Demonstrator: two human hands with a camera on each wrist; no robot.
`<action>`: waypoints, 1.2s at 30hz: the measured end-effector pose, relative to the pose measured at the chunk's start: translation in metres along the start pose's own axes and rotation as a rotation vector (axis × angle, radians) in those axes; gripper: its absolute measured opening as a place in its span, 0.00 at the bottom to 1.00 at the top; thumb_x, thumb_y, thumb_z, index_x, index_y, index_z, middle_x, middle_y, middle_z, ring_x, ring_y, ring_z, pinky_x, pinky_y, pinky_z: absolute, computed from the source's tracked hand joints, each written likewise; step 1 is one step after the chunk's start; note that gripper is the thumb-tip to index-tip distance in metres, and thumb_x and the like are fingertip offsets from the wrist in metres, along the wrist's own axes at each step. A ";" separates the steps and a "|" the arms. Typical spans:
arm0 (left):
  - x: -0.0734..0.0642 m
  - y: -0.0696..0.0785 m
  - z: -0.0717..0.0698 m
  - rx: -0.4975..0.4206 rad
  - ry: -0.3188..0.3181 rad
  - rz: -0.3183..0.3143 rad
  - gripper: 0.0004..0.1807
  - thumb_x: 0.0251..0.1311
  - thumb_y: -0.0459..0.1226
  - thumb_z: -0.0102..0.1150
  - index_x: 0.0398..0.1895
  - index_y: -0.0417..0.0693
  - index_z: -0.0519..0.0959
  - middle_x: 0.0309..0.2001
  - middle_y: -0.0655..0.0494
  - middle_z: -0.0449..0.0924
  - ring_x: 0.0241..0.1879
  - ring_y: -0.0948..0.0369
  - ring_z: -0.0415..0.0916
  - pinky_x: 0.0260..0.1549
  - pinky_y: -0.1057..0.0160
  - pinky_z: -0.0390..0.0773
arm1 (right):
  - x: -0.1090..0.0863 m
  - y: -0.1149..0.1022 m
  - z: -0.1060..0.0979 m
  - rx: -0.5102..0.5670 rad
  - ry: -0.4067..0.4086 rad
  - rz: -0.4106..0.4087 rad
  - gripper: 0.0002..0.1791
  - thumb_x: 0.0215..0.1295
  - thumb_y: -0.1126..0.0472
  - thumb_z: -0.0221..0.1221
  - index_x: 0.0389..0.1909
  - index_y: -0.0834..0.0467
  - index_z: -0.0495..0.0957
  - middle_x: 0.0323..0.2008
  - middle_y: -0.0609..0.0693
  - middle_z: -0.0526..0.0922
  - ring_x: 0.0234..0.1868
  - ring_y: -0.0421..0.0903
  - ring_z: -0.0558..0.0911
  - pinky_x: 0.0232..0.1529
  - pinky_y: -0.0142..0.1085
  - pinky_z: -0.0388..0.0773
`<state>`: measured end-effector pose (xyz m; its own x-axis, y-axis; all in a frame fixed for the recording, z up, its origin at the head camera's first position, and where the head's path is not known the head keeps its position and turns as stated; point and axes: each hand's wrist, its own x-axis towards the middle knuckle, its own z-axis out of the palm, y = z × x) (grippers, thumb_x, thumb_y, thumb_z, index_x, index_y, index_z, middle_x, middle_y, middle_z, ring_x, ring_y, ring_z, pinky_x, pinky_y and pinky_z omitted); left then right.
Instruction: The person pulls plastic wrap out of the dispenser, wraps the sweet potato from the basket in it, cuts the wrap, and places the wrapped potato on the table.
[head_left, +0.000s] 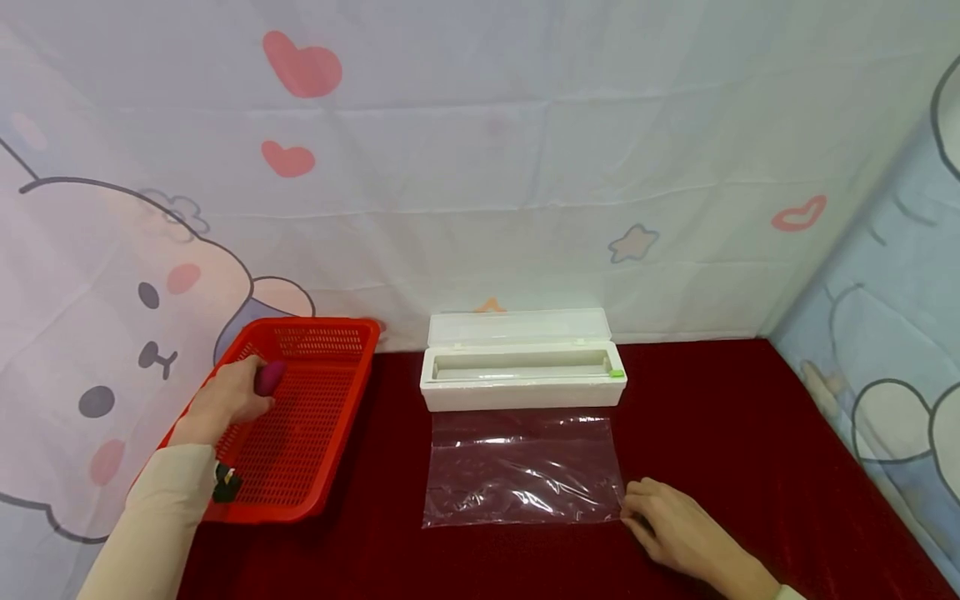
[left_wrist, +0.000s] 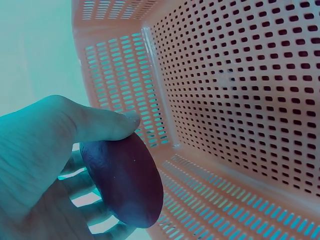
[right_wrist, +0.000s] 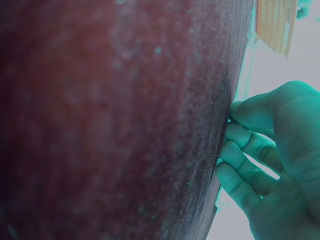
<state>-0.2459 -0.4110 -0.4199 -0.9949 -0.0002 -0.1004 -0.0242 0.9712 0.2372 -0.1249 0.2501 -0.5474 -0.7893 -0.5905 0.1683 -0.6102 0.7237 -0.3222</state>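
Note:
My left hand (head_left: 234,393) reaches into the red basket (head_left: 330,479) and grips a smooth purple oval object (head_left: 268,378). In the left wrist view the oval (left_wrist: 129,182) looks dark, with the thumb on top and the fingers curled behind it. A clear sheet of plastic wrap (head_left: 517,475) lies flat on the table, slightly wrinkled. My right hand (head_left: 675,525) is at its near right corner, thumb and fingertips close together, pinching the edge. The right wrist view shows this hand (right_wrist: 270,150) low against the tabletop.
Behind the plastic wrap stands a white wrap dispenser box (head_left: 525,398), lid raised, with a green cutter (head_left: 617,373) at its right end. A small dark item (head_left: 225,483) sits in the basket near my left sleeve. Dark red cloth (head_left: 697,408) covers the table; printed fabric (head_left: 465,167) hangs behind.

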 end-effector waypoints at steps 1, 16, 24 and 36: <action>-0.001 0.002 -0.001 0.001 0.005 0.003 0.34 0.58 0.38 0.72 0.63 0.31 0.70 0.46 0.32 0.79 0.40 0.43 0.77 0.35 0.46 0.80 | 0.000 0.000 0.000 0.000 0.000 0.002 0.12 0.66 0.62 0.71 0.29 0.42 0.81 0.31 0.29 0.74 0.32 0.28 0.67 0.33 0.28 0.74; -0.008 0.019 -0.006 0.016 0.043 0.047 0.34 0.58 0.37 0.74 0.64 0.30 0.71 0.47 0.33 0.80 0.41 0.42 0.78 0.37 0.43 0.80 | -0.002 0.000 0.003 -0.003 0.035 -0.030 0.14 0.64 0.64 0.71 0.29 0.42 0.80 0.30 0.29 0.74 0.31 0.27 0.66 0.32 0.27 0.73; -0.011 0.030 -0.010 0.010 0.063 0.080 0.33 0.60 0.37 0.72 0.65 0.32 0.71 0.49 0.34 0.80 0.43 0.42 0.77 0.38 0.44 0.80 | 0.000 -0.001 0.001 -0.008 0.014 -0.013 0.13 0.65 0.64 0.71 0.28 0.43 0.81 0.30 0.30 0.74 0.31 0.28 0.66 0.31 0.27 0.73; -0.017 0.042 -0.013 0.011 0.070 0.101 0.36 0.60 0.38 0.72 0.68 0.33 0.70 0.53 0.33 0.79 0.45 0.41 0.77 0.39 0.43 0.81 | 0.001 -0.001 -0.001 -0.008 0.005 -0.022 0.13 0.64 0.64 0.72 0.28 0.43 0.80 0.30 0.30 0.74 0.31 0.28 0.66 0.31 0.27 0.73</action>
<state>-0.2317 -0.3731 -0.3959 -0.9966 0.0818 -0.0090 0.0775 0.9696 0.2319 -0.1250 0.2495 -0.5463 -0.7763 -0.6043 0.1797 -0.6276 0.7137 -0.3112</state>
